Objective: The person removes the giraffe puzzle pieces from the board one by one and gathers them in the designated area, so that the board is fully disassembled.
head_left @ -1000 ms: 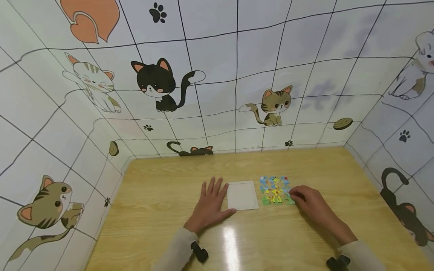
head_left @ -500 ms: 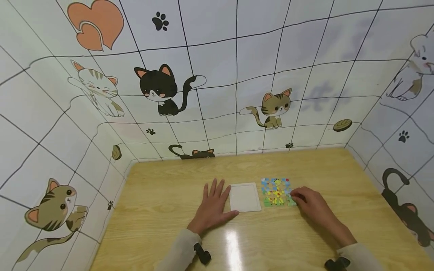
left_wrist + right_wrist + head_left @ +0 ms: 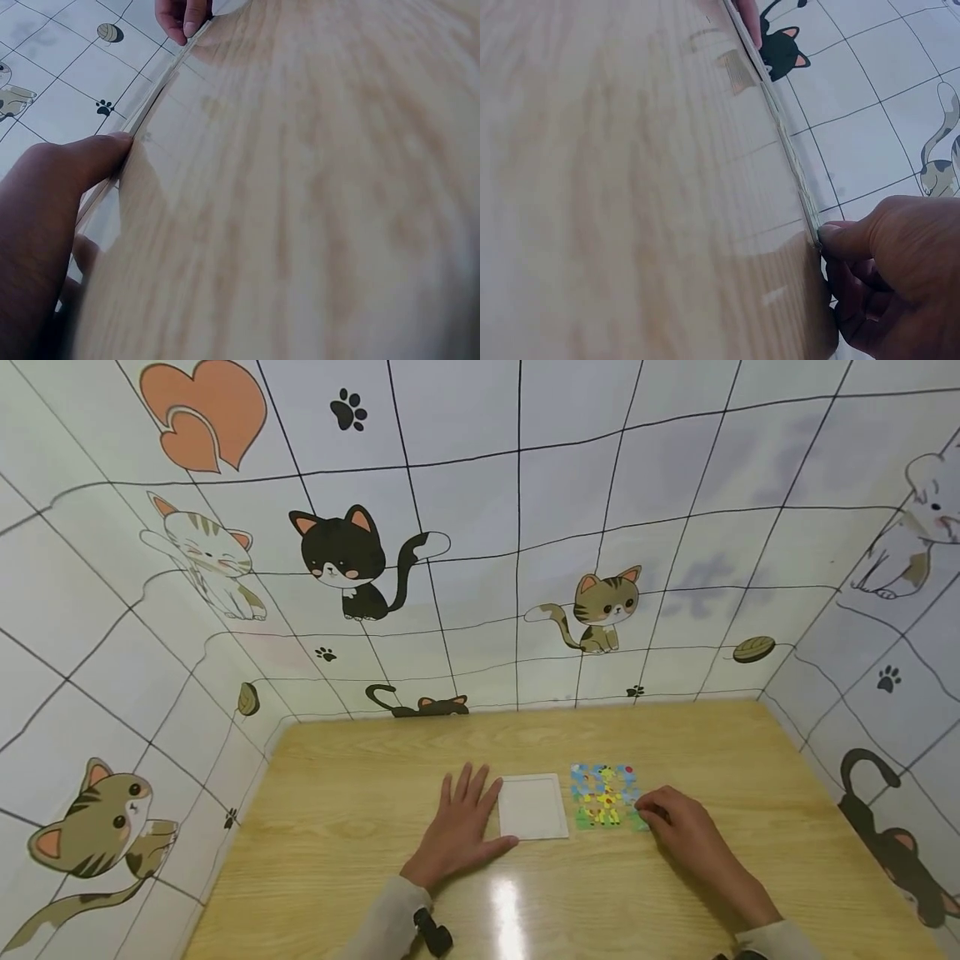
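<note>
My left hand [image 3: 459, 827] lies with spread, straight fingers along the left side of a square white puzzle tray [image 3: 532, 807]. Its thumb reaches the tray's lower left corner, and in the left wrist view the thumb [image 3: 105, 157] rests at the tray's edge. To the right of the tray lies a colourful giraffe jigsaw puzzle [image 3: 597, 797], its pieces set close together with small gaps. At its lower right, my right hand [image 3: 686, 827] has curled fingers, thumb and forefinger pinching a green-edged puzzle piece [image 3: 641, 821]. The fingertips hide part of that piece.
Everything lies on a light wooden table [image 3: 360, 777] with a bright reflection near the front. Walls printed with cartoon cats [image 3: 606, 610] and grid lines enclose the back and both sides. Each wrist wears a small black camera [image 3: 433, 933].
The head view has shifted slightly, so the whole scene sits a little lower. Both hands keep nearly the same places at the tray and puzzle.
</note>
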Available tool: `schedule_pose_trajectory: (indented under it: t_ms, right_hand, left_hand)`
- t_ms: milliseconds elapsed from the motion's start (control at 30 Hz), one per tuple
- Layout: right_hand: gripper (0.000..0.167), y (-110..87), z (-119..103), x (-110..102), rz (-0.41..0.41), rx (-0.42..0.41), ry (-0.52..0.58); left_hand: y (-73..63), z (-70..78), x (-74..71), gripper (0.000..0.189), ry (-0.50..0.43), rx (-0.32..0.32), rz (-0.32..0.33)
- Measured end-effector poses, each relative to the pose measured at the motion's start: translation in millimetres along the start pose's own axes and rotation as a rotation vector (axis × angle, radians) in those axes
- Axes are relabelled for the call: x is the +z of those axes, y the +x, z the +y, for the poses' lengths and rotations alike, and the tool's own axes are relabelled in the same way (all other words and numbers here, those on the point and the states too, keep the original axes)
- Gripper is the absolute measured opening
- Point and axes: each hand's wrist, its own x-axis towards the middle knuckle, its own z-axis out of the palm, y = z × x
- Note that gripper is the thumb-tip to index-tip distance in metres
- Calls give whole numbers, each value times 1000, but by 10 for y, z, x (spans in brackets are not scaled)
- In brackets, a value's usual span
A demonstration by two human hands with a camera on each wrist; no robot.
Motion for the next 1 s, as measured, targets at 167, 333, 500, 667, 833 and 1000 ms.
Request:
schedule_pose_trajectory:
  t_ms: [167, 333, 500, 667, 833, 1000]
  right_hand:
    - [15, 13, -22, -11, 16, 6, -8]
    - [16, 6, -11, -25, 42, -7, -25]
    - [17, -32, 0, -45, 49, -1, -10]
    - [16, -60, 6, -50, 66, 10, -12]
    - [11, -75, 6, -53, 59, 33, 15]
    - [7, -61, -21, -69, 57, 43, 57]
  left_hand:
    - [37, -30, -18, 102, 8, 18, 13]
    - [77, -45, -1, 102, 6, 31, 19]
    - [78, -12, -21, 103, -33, 29, -5]
    - [69, 9, -25, 104, -19, 31, -9]
    - [37, 25, -50, 104, -15, 30, -12]
    - [14, 35, -52, 105, -14, 24, -8]
